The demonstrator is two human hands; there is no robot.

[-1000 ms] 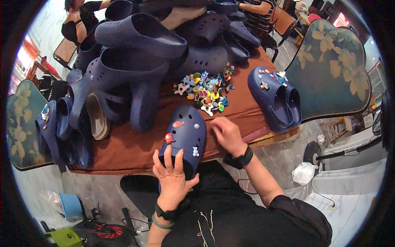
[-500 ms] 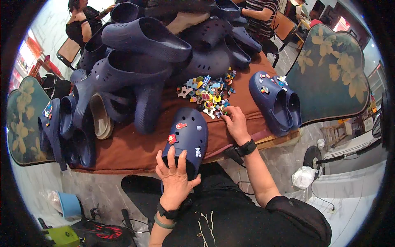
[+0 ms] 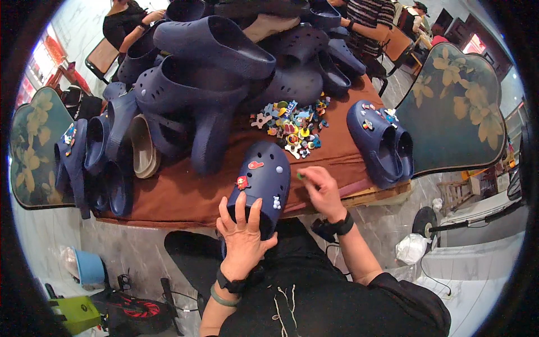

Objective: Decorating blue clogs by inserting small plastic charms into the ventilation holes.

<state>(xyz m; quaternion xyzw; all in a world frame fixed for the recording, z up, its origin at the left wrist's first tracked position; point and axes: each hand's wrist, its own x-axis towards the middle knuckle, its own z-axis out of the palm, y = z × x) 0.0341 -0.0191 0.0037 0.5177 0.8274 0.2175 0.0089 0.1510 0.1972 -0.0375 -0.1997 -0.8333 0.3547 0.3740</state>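
Note:
A navy clog point(image 3: 264, 188) with several small charms on its top lies at the table's near edge, toe pointing away from me. My left hand point(image 3: 245, 238) grips it by the heel opening, fingers spread over the opening's rim and thumb along the right side. Just right of the clog's toe, my right hand point(image 3: 321, 191) pinches a small green shoe charm point(image 3: 300, 176) between thumb and fingertips; the charm's shape is mostly hidden. Beyond both hands lies a heap of colourful shoe charms point(image 3: 292, 126).
A tall pile of navy clogs point(image 3: 191, 84) covers the table's left and back. On the right stands a charm-decorated pair of clogs point(image 3: 373, 143). The brown cloth point(image 3: 185, 194) covers the table. Two people point(image 3: 128, 25) sit across it. A blue bucket point(image 3: 91, 267) stands on the floor.
My right hand has left the charm heap and come nearer to the clog, a green charm in its fingertips. My left hand keeps its hold. The whole view has shifted slightly.

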